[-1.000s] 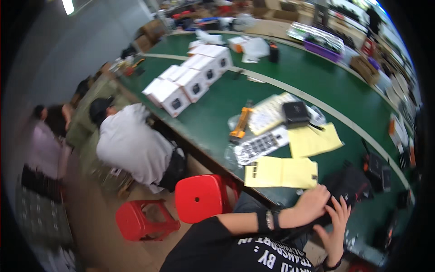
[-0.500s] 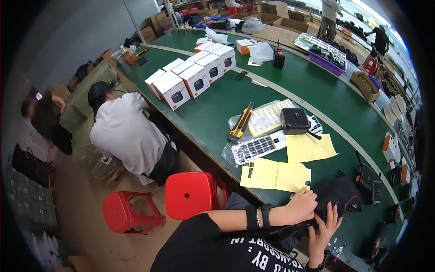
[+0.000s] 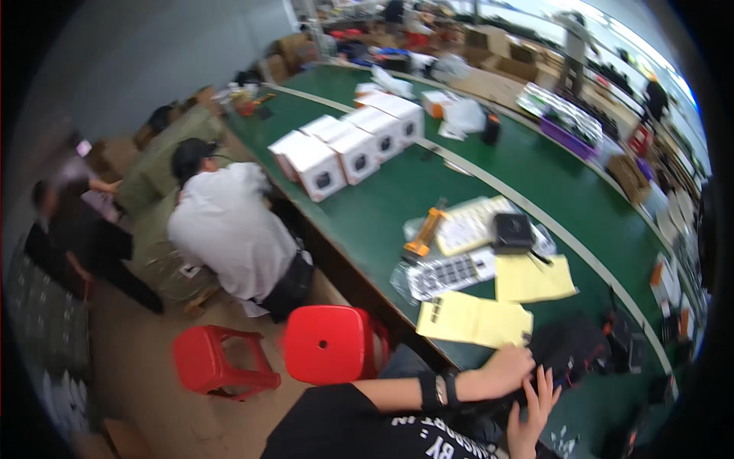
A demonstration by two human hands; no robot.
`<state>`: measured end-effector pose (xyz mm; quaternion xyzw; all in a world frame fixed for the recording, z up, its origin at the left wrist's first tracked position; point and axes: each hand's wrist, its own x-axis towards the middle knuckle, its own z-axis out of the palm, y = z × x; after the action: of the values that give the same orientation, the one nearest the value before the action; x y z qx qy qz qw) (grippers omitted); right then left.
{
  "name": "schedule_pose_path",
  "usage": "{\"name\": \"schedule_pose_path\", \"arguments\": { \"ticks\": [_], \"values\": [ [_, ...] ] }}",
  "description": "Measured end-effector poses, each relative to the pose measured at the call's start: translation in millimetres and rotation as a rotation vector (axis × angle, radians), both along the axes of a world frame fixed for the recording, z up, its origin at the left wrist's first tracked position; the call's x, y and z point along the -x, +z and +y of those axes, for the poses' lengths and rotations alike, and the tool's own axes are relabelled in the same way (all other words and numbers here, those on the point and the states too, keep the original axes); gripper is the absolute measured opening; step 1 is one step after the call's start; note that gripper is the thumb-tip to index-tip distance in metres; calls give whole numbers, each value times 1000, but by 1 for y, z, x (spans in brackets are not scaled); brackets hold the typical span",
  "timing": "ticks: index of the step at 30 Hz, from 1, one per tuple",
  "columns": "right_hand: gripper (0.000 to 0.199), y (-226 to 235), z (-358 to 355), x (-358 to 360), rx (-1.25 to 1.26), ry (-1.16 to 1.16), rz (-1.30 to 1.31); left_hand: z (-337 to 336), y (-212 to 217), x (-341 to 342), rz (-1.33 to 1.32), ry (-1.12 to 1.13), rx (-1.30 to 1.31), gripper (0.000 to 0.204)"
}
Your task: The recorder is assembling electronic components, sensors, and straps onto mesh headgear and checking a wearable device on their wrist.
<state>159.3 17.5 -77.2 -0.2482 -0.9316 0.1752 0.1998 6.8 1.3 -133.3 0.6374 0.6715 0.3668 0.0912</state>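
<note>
My left hand, with dark bands at the wrist, is closed at the near edge of a black fabric bag by the table's front edge. Its fingertips curl out of sight, and a fold of the black fabric seems to be in them. Close beside it, my right hand has its fingers stretched and slightly apart against the black material. Just beyond the left hand lie two yellow sheets: a folded one with small black stickers and a plain one.
On the green table are an orange utility knife, a sticker sheet, a black boxy device and several white cartons. Red stools stand left of me. A person in a white shirt bends beside the table.
The whole view has shifted and blurred slightly. My right hand's fingers have straightened from a bent grip, while my left stays by the bag. A dark-clothed person at far left has changed posture.
</note>
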Motion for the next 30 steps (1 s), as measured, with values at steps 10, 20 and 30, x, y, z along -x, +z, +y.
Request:
{"name": "schedule_pose_path", "arguments": {
  "ticks": [10, 20, 30],
  "values": [
    [25, 0, 27, -10, -281, 248, -16, -26, 6, 12, -362, -288, -83, 7],
    [17, 2, 27, -10, -322, 207, 64, -3, -5, -5, -370, -142, -37, 9],
    [16, 6, 22, -40, -328, 70, 57, 18, 1, -38, 1, -136, 89, 20]
  ]
}}
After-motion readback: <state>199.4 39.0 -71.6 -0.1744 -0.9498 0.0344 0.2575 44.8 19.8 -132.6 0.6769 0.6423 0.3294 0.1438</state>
